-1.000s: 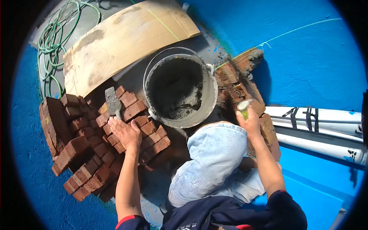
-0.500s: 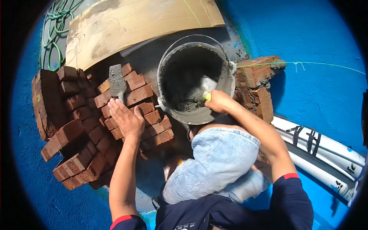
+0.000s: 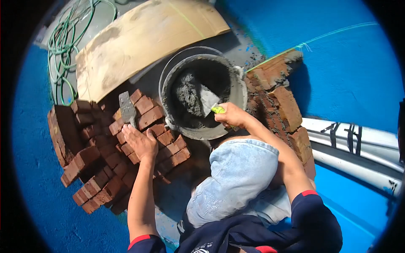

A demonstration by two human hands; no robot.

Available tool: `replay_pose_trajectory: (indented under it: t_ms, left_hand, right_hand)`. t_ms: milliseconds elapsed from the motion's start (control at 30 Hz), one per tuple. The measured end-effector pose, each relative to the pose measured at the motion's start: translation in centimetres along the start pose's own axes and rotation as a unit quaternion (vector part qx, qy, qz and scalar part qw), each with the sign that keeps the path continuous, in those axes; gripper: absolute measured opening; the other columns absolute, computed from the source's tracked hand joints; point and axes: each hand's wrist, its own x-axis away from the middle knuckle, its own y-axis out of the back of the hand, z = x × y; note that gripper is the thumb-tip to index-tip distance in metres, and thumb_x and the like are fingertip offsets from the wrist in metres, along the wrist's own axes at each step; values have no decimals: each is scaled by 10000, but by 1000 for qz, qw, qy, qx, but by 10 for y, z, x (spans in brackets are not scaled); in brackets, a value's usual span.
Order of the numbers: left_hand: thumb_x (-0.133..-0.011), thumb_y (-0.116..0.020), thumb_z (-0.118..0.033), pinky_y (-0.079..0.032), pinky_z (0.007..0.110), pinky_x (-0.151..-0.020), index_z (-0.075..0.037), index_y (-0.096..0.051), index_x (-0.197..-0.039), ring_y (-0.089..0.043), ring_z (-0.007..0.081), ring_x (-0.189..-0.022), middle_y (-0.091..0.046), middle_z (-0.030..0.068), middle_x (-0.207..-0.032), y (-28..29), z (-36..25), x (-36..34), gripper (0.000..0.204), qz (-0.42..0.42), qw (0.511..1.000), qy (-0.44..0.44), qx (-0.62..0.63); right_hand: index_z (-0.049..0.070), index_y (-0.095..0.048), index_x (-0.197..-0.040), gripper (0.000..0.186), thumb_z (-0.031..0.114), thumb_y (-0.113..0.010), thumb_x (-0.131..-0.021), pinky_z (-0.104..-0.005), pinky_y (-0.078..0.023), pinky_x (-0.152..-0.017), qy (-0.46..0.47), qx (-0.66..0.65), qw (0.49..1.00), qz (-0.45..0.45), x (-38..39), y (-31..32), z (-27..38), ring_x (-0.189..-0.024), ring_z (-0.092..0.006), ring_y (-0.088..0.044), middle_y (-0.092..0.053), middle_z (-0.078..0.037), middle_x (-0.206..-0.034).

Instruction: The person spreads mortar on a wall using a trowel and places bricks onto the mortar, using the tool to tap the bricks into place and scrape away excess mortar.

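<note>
My left hand [image 3: 141, 143] rests with fingers stretched out on the stacked red bricks [image 3: 149, 114], just below a mortar-crusted trowel [image 3: 126, 109] lying on them. In the bucket [image 3: 236, 88] is grey mortar [image 3: 186, 92]. My right hand [image 3: 236, 116] grips the yellow-green handle of a scraper [image 3: 208, 99], whose pale blade is down in the mortar. Right of the bucket runs a low brickwork edge [image 3: 284, 105] with mortar on it and a green string [image 3: 265, 59] stretched over its far end.
A cardboard sheet [image 3: 139, 33] lies behind the bucket, and a coiled green hose [image 3: 63, 52] is at the back left. Taped white pipes [image 3: 354, 166] lie at right on blue-painted surfaces [image 3: 346, 76]. My denim-covered knee [image 3: 240, 168] is close below the bucket.
My right hand has swung left from the brickwork into the bucket with the scraper, and mortar now shows piled at the blade. My left hand stays on the bricks.
</note>
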Motion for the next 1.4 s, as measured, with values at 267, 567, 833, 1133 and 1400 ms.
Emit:
replay_pose_trajectory:
  t_ms: [267, 567, 833, 1133, 1400]
  left_hand:
    - [-938, -506, -359, -150, 473, -1163, 137, -169, -1424, -196, 426, -1406, -215, 308, -1492, -31, 26, 4, 771, -57, 996, -32, -68]
    - [-951, -484, -361, -158, 463, -1171, 115, -148, -1441, -157, 422, -1421, -178, 299, -1508, -20, 12, 7, 761, -16, 999, 3, -51]
    - [-957, -473, -365, -141, 455, -1173, 109, -136, -1445, -149, 419, -1424, -159, 288, -1518, -35, 21, 1, 759, -51, 997, -15, -55]
    - [-941, -510, -356, -168, 477, -1155, 165, -215, -1407, -231, 453, -1380, -244, 340, -1464, -10, 17, -1, 758, 28, 998, -28, -39]
    - [-923, -522, -371, -114, 504, -1163, 147, -170, -1406, -138, 465, -1405, -170, 324, -1489, -3, 16, 3, 791, 10, 1000, 0, 18]
  right_hand:
    - [51, -595, -817, 184, 211, -683, -803, -276, -433, -611, 160, 0, 987, -17, 93, 38, -7, -641, -89, -521, -580, -5, -715]
    - [23, -569, -934, 175, 186, -569, -870, -224, -406, -483, 146, -104, 952, -247, 245, 86, -16, -531, -79, -503, -537, -18, -687]
    - [90, -526, -1164, 418, 334, -636, -843, -494, -509, -760, -59, 389, 736, -551, 180, 95, -35, -909, -394, -640, -666, -199, -971]
    - [42, -565, -1031, 312, 223, -657, -794, -496, -490, -728, 102, 355, 742, -560, 204, 39, -14, -848, -424, -622, -647, -223, -902]
    - [18, -603, -1130, 363, 168, -566, -802, -474, -507, -788, -63, 593, 783, -176, 55, -3, 70, -947, -365, -654, -684, -185, -1002]
